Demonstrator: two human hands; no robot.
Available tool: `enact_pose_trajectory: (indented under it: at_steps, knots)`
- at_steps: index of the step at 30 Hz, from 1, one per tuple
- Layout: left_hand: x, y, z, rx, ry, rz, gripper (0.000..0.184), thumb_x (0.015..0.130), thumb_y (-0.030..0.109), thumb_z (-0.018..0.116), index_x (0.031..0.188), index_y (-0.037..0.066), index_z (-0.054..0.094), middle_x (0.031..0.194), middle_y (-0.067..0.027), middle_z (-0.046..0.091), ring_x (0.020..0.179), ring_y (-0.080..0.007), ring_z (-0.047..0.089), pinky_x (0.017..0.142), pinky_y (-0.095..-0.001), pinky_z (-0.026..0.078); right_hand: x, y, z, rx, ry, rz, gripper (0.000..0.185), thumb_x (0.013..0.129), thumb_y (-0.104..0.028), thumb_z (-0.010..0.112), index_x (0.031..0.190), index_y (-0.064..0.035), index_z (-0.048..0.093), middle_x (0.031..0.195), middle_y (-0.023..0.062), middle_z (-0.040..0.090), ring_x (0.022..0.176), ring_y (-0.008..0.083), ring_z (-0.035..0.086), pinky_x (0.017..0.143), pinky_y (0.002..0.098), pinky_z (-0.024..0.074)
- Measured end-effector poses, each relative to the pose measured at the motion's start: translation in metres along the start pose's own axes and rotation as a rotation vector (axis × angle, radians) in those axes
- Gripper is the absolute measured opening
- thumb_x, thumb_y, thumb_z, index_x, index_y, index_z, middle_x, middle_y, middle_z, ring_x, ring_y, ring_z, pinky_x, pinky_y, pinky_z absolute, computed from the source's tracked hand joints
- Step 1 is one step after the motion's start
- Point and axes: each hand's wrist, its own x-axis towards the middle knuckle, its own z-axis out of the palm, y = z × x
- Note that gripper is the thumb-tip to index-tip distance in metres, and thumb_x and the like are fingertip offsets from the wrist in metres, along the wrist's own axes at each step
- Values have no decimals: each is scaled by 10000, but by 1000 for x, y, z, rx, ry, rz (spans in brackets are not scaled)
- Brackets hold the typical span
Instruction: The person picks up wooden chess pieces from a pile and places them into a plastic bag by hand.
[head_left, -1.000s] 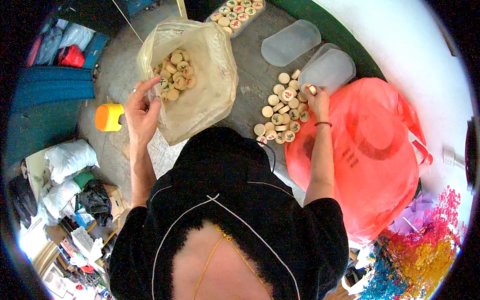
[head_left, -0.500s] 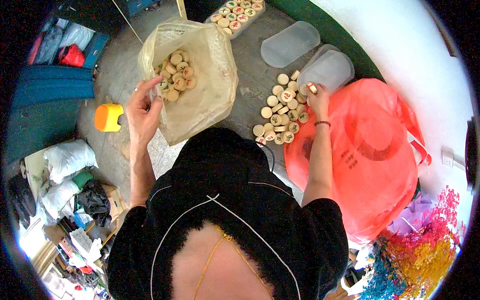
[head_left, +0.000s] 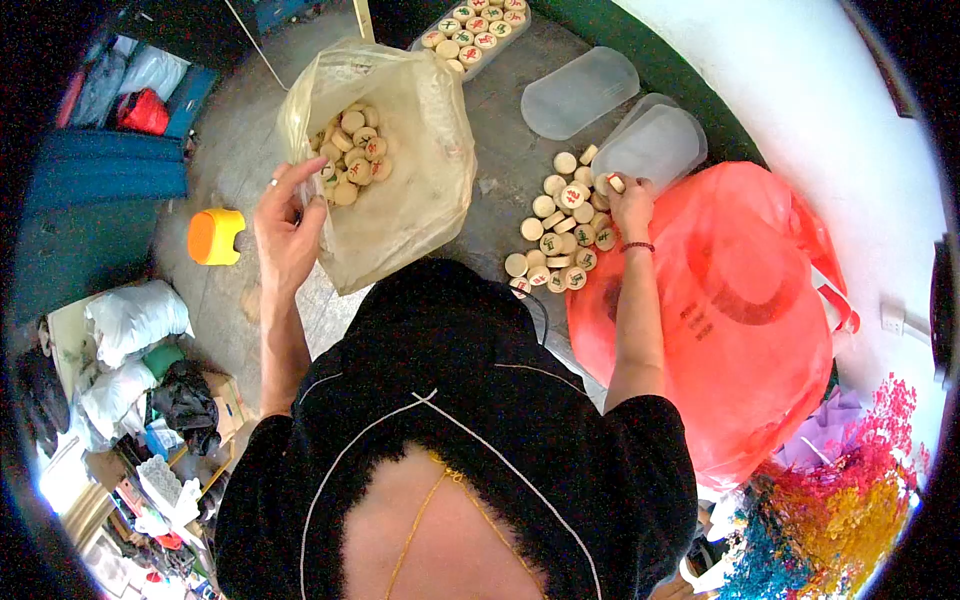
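My left hand (head_left: pixel 288 228) pinches the left rim of a cream plastic bag (head_left: pixel 425 200), which stands wide open. Round wooden pieces (head_left: pixel 358 168) with red or green characters lie inside the bag. On the right, my right hand (head_left: pixel 632 212) holds one round piece (head_left: pixel 616 183) between thumb and fingers. Just left of that hand a loose heap of similar pieces (head_left: pixel 567 222) is spread on the grey table (head_left: pixel 490 185), some with characters showing and others blank side up.
A clear tray (head_left: pixel 514 40) holds rows of pieces at the top. Two frosted oval containers (head_left: pixel 580 92) (head_left: pixel 660 143) lie near the wall. A red plastic bag (head_left: pixel 710 320) sits under my right forearm. On the left is an orange-yellow stool (head_left: pixel 215 237), with piled bags (head_left: pixel 140 320) below.
My right hand has shifted very slightly left, still holding a piece. My left hand stays at the bag's rim. The view has moved slightly.
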Motion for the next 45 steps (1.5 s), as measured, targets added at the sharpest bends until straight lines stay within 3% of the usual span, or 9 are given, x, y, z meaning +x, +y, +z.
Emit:
enact_pose_trajectory:
  at_steps: [14,17,19,29,32,35,37,38,45]
  knots:
    - [0,-2,3,-65,-20,56,399,699,-81,468,1066,38,571,796,30,381,588,-35,311,502,-186,240,-1,-8,8,-124,-147,-41,409,723,-282,631,1119,-213,551,1204,202,416,1033,319,494,775,405,465]
    - [-1,-1,2,-74,-21,39,399,698,-81,470,1065,38,572,791,31,373,587,-36,307,503,-187,239,-3,-2,14,-143,-67,-152,391,700,-250,653,1078,-217,558,1206,252,401,867,354,581,691,401,503]
    - [-1,-2,2,-51,-26,49,398,699,-80,471,1065,39,572,793,31,372,588,-35,308,503,-187,239,-3,-1,13,-141,-98,-182,438,711,-277,644,1130,-222,529,1209,202,418,978,318,538,768,387,472]
    - [-2,0,2,-61,-23,65,401,704,-81,469,1074,37,571,813,23,385,597,-32,323,505,-179,245,1,-2,1,-88,-180,-195,416,680,-240,674,1074,-165,564,1177,195,450,1002,330,519,785,390,461]
    - [-3,1,2,-49,-17,65,404,701,-82,470,1073,38,573,817,21,389,598,-31,325,505,-180,247,4,12,8,-8,20,-304,360,708,-227,661,1049,-139,590,1103,205,501,942,320,553,766,372,464]
    - [-2,1,2,-44,-15,54,403,698,-80,475,1070,39,576,815,20,395,591,-32,326,502,-182,252,10,21,13,305,180,-151,314,723,-223,680,975,-52,604,956,184,575,738,245,593,649,325,483]
    - [-2,2,3,-11,-16,52,404,693,-77,479,1068,41,577,804,21,401,583,-34,326,497,-183,255,10,12,4,1076,-38,244,297,761,-266,655,919,-18,613,785,80,609,650,150,560,588,278,458]
    - [-1,2,3,5,-20,53,405,692,-76,481,1067,42,578,799,21,403,580,-34,326,495,-184,256,14,14,15,1003,1,183,294,771,-274,646,841,10,620,717,4,590,613,101,517,556,264,439]
    - [0,2,2,-9,-16,81,407,677,-67,487,1051,56,589,756,25,402,565,-37,314,480,-191,246,13,-23,13,999,-58,296,254,765,-271,647,811,-21,634,677,16,596,603,94,519,540,262,432]
